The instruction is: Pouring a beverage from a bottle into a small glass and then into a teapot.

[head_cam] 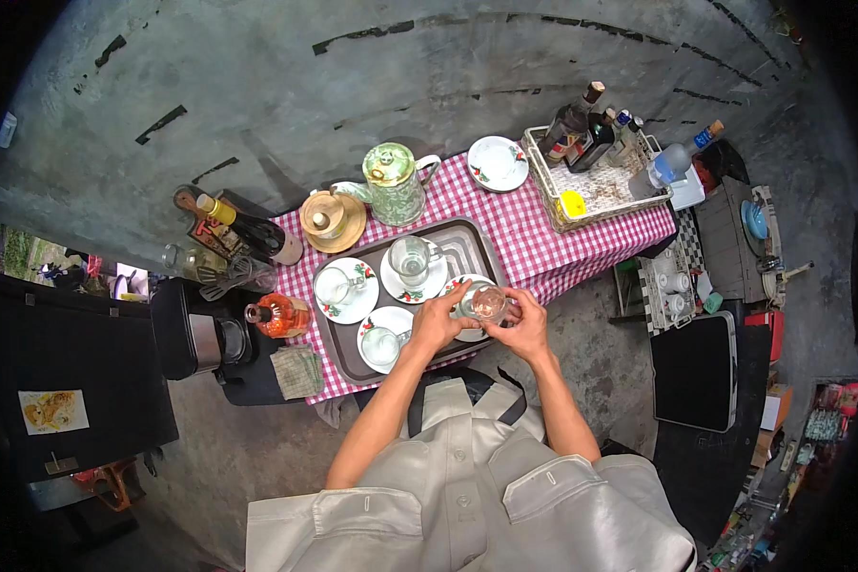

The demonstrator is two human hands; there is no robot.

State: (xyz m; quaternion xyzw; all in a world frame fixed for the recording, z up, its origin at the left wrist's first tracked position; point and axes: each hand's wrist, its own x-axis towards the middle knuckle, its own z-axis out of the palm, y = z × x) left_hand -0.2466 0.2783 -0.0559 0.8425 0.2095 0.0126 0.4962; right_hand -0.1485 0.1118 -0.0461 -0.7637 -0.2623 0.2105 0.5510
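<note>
Between them, my left hand [440,319] and my right hand [523,323] hold a clear glass cup [489,304] over the front right of a brown serving tray [497,250]. Beneath the cup is a white saucer [465,284] with a red and green pattern, partly covered by my hands. Several more saucers on the tray each carry a glass mug: one mug [409,260] at the back, one [334,286] at the left and one [382,346] at the front left, close to my left wrist. Whether the held cup touches its saucer, I cannot tell.
Behind the tray stand a green enamel pot [395,186] and a lidded wooden bowl [325,220]. An orange bottle [279,315] and a folded cloth [297,372] lie to the left. Stacked saucers [497,164] and a wicker basket [593,218] of bottles are at the back right.
</note>
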